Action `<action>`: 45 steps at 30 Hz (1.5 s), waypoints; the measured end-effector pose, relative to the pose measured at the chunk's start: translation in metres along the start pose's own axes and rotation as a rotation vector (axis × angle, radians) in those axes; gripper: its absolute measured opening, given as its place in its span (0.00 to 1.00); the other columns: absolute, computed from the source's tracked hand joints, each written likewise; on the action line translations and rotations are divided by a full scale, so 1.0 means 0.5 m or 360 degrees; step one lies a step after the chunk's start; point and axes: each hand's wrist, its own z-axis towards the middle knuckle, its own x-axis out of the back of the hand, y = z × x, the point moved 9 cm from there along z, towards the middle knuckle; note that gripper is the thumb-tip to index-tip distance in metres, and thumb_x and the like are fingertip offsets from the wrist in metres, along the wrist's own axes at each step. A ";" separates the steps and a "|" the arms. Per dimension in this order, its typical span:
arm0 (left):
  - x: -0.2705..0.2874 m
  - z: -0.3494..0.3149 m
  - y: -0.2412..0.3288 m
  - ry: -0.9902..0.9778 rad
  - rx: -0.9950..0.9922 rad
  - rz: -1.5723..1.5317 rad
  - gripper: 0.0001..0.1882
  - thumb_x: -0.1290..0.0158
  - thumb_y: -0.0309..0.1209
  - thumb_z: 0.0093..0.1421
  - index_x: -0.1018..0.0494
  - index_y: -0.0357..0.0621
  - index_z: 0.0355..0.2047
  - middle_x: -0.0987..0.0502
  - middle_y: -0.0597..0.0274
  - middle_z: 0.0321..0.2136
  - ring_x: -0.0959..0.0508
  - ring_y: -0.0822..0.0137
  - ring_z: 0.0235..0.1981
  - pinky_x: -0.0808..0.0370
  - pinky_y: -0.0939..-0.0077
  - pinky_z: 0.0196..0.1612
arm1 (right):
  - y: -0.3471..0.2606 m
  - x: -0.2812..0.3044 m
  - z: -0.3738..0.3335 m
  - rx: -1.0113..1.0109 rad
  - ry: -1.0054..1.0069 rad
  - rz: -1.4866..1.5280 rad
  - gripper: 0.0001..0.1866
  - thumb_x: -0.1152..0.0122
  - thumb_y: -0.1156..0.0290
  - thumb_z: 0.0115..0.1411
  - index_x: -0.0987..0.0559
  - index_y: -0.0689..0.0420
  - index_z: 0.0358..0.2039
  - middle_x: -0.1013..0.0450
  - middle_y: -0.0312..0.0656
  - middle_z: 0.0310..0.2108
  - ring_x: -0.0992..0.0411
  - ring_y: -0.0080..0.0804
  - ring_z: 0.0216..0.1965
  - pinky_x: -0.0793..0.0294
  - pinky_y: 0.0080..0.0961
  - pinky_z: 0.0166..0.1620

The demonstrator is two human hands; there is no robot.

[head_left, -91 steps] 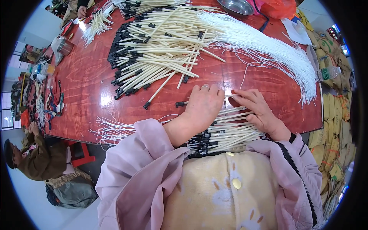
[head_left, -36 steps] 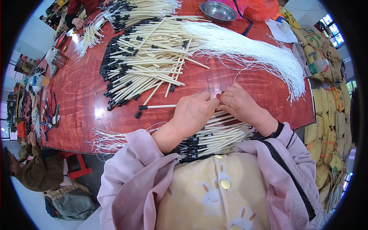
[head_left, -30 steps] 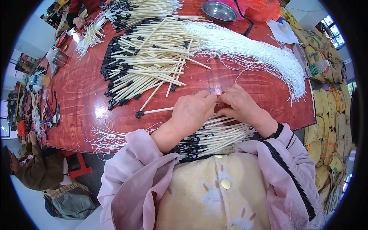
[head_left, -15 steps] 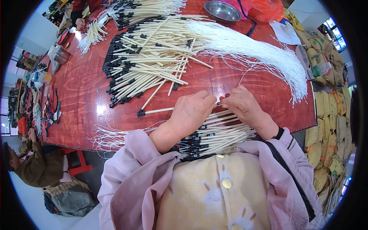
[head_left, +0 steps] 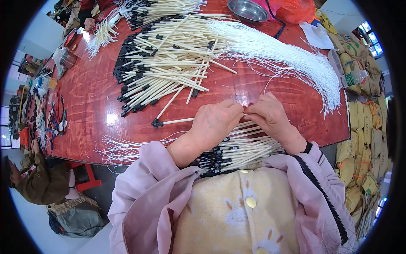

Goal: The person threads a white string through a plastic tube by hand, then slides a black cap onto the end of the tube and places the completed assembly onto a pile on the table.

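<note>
My left hand is closed around a thin cream stick with a black fitting on its left end; the stick's other end is hidden in the fingers. Against those fingertips my right hand is pinched on a thin white string, which rises from the fingers toward the bundle of white strings. What passes between the fingertips is too small to make out. Below both hands, at the table edge, lies a row of similar black-ended sticks. Loose white strings spread to their left.
A large pile of black-ended cream sticks covers the red table beyond my hands. A metal bowl and plastic bottle stand farther off. Another person's hand is at the far left, and a seated person at left.
Both hands stay together at the fingertips with barely any movement. The whole view has shifted slightly.
</note>
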 end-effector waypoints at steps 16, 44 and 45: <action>-0.018 -0.002 0.006 -0.0061 -0.0077 -0.0051 0.19 0.45 0.25 0.61 0.25 0.39 0.53 0.21 0.50 0.28 0.19 0.47 0.29 0.23 0.53 0.30 | -0.010 -0.001 0.000 0.0079 0.0049 0.0057 0.07 0.29 0.76 0.51 0.17 0.56 0.32 0.28 0.37 0.23 0.32 0.37 0.27 0.38 0.34 0.35; 0.224 -0.184 -0.150 0.0561 0.1030 -0.0101 0.19 0.39 0.27 0.63 0.26 0.29 0.51 0.18 0.47 0.35 0.17 0.58 0.33 0.21 0.66 0.38 | -0.012 0.037 0.001 0.0004 0.0091 0.0033 0.07 0.28 0.76 0.52 0.15 0.58 0.33 0.25 0.39 0.23 0.30 0.35 0.25 0.34 0.32 0.32; 0.223 -0.192 -0.154 0.0616 0.1042 -0.0232 0.18 0.40 0.27 0.64 0.25 0.29 0.51 0.18 0.49 0.32 0.18 0.61 0.29 0.22 0.68 0.34 | -0.016 0.036 0.003 0.0003 0.0081 0.0044 0.07 0.28 0.76 0.52 0.15 0.58 0.33 0.25 0.39 0.23 0.30 0.35 0.25 0.34 0.32 0.33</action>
